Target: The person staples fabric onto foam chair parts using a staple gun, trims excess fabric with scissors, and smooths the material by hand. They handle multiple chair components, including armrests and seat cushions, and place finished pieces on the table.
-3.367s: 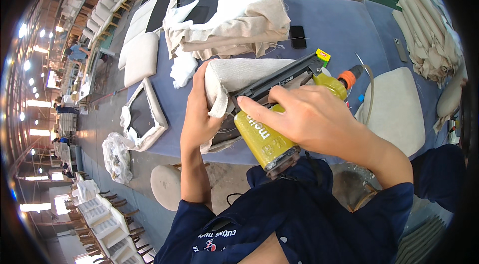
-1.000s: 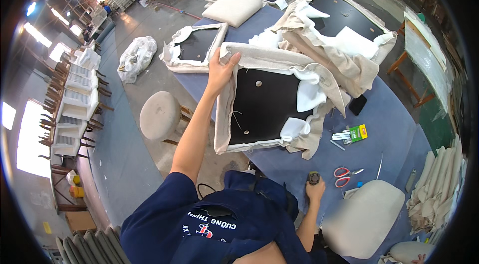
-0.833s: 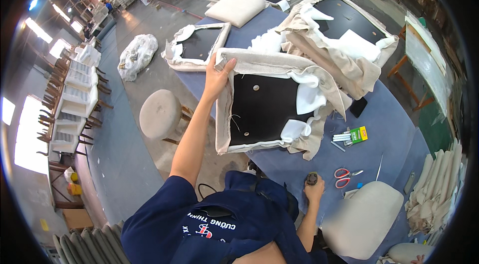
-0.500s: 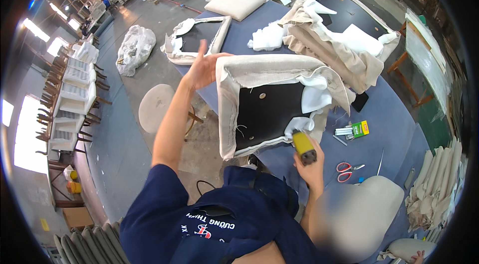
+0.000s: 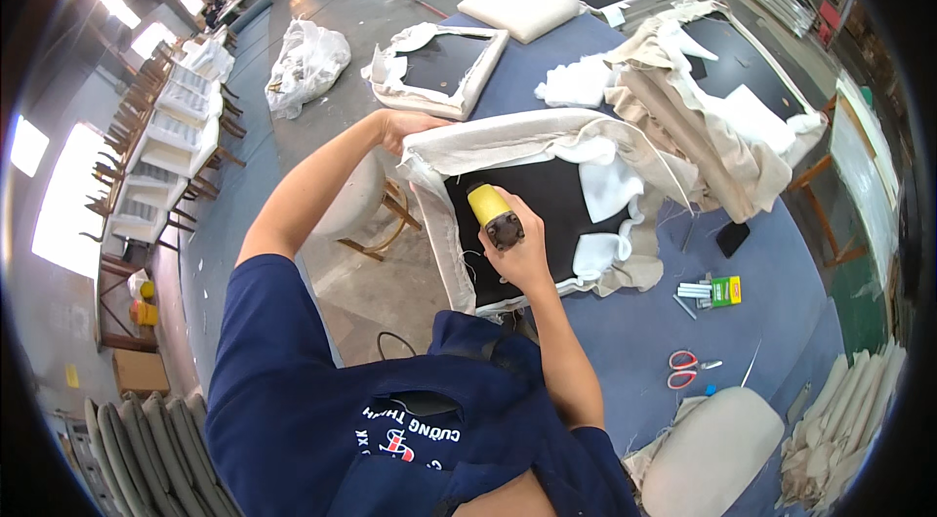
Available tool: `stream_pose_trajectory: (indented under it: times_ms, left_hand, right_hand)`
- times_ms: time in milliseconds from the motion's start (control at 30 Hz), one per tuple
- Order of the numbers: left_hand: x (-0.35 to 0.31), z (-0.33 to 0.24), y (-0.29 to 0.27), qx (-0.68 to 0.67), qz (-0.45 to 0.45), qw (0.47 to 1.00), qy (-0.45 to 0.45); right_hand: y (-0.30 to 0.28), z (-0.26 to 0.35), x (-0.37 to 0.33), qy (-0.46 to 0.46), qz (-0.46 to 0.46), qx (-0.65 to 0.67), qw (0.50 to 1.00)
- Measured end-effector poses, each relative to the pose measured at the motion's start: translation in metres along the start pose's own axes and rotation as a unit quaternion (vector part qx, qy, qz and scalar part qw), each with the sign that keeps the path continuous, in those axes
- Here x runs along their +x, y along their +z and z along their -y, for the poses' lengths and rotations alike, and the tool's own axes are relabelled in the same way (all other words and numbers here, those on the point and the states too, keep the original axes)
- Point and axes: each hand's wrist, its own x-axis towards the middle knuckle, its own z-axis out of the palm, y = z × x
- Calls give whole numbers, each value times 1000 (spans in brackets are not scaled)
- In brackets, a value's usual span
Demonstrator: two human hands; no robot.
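Note:
In front of me a seat cushion with beige fabric lies underside up, tilted, at the blue table's near left edge. Its fabric is folded in around a black board, and white wadding shows along the right side. My left hand grips the far left corner, its fingertips partly hidden by the fabric. A yellow and black staple gun is in my closed right hand, held over the left part of the board; whether its nose touches the fabric is hidden.
On the table to the right are red-handled scissors, a green and yellow staple box, a dark phone and a padded cushion. Beyond lie another framed cushion and a fabric-draped panel. A stool stands left.
My right hand has carried the staple gun leftward, from the cushion's right near corner to over its board. My left hand has closed on the far left corner, its thumb no longer raised.

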Motion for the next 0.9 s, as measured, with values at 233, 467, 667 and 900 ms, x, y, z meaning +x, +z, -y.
stream_pose_trajectory:
  times_ms: [233, 467, 667, 900]
  left_hand:
    - [-5, 8, -6, 59, -74, 995, -24]
    - [-13, 4, -6, 143, -84, 986, -15]
    - [-25, 5, -6, 475, -185, 859, 48]
    - [-39, 9, 22, 564, -177, 796, 133]
  right_hand:
    - [13, -13, 5, 43, 27, 5, 999]
    - [17, -35, 8, 144, 49, 65, 986]
    - [21, -45, 14, 165, 68, 75, 981]
    - [13, -46, 16, 178, 76, 63, 979]
